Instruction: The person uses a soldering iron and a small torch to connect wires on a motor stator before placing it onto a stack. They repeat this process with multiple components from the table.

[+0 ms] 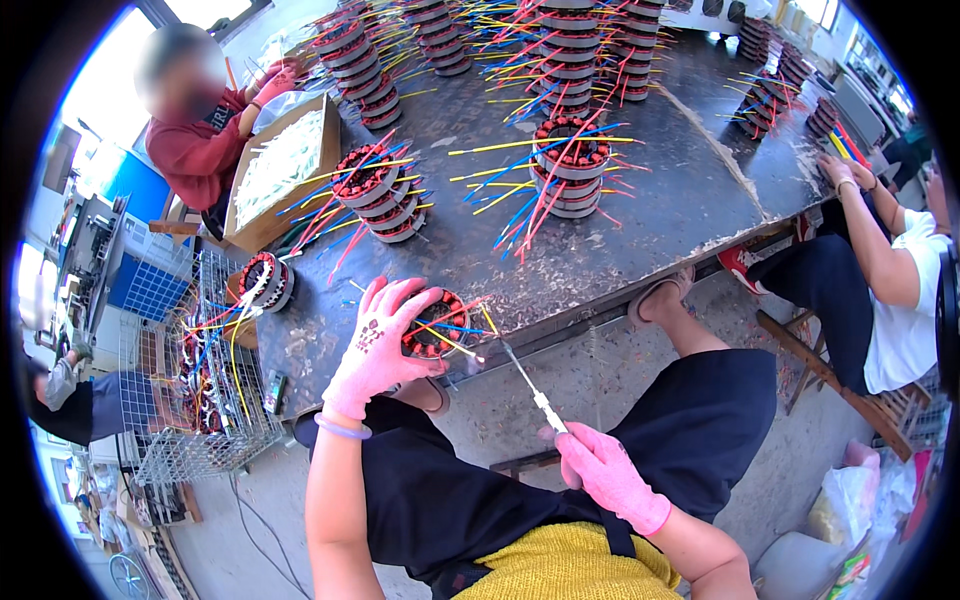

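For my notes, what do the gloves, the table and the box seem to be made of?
Gloves: probably knitted fabric, matte, snug at wrists. Table: perhaps metal or coated board, dark with scuffed sheen. Box: likely cardboard, dull brown, thin walls.

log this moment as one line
left hand: holds red-wound ring with coloured wires; right hand: holds slim white-handled metal tool; dark tabletop: wired ring stacks

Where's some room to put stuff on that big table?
Between the right-hand stacks and the middle ring stack, the table is bare. A smaller gap lies between the middle ring stack and the front left stack. Tall stacks crowd the back.
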### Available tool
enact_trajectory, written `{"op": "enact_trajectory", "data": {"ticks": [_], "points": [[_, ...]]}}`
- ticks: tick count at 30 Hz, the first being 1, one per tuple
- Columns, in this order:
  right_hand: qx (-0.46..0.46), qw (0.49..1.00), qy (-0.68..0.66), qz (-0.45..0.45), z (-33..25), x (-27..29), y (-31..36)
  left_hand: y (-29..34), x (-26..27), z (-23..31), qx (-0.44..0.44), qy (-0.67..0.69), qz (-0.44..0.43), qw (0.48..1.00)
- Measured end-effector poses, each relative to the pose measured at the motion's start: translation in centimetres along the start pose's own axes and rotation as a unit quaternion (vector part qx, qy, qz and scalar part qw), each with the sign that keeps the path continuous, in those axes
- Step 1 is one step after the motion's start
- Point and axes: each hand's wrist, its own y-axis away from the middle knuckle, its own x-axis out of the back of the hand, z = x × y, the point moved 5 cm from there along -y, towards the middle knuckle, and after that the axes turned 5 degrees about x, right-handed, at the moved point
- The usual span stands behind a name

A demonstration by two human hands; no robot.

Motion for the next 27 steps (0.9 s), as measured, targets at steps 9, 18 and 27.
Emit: {"op": "enact_trajectory", "data": {"ticks": [9,18,27], "points": [[-0.006,1.0,-0.01,0.006,-0.65,-0.48,0.04,0.15,-0.13,-0.39,0.006,-0.02,0.001,1.0],[-0.018,1.0,-0.024,0.002,-0.3,-0.65,-0.12,0.17,-0.12,-0.26,0.001,-0.017,0.005,1.0],[-0.011,1.0,-0.004,0.003,-0.32,-0.2,0.09,0.02,-0.07,-0.49,-0.003,-0.01,-0.008,1.0]]}}
